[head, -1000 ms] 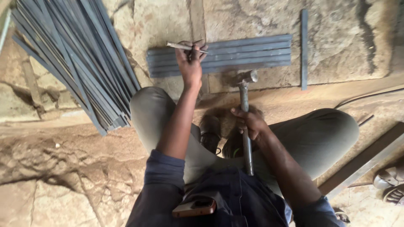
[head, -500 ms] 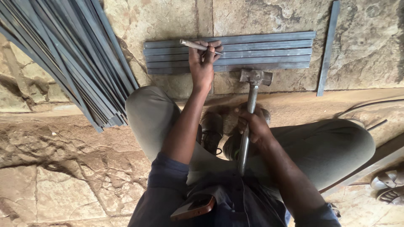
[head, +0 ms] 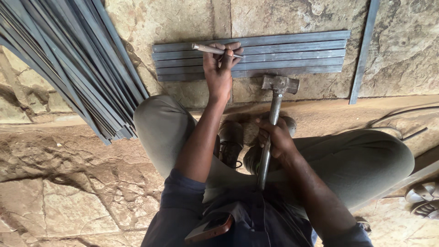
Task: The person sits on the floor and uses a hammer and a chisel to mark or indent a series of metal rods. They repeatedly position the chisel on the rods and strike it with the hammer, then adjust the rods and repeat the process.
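My left hand (head: pixel 220 68) grips a thin metal punch (head: pixel 206 48), held across a row of flat grey steel strips (head: pixel 292 52) that lie side by side on the stone floor. My right hand (head: pixel 275 137) is wrapped around the metal handle of a hammer (head: pixel 276 105). The hammer's head sits just below the nearest strip, to the right of my left hand. I am squatting, with both knees spread and my shoes visible between them.
A large fanned pile of long steel strips (head: pixel 68 64) lies at the left. One single strip (head: pixel 363 50) lies upright at the right. A phone (head: pixel 211 227) pokes from my shirt pocket. A sandal (head: pixel 423 199) and a cable (head: pixel 402 120) are at the right.
The view has shifted so the strips sit lower in frame. My left hand stays on the punch over the strips. The hammer head has come closer to the strips.
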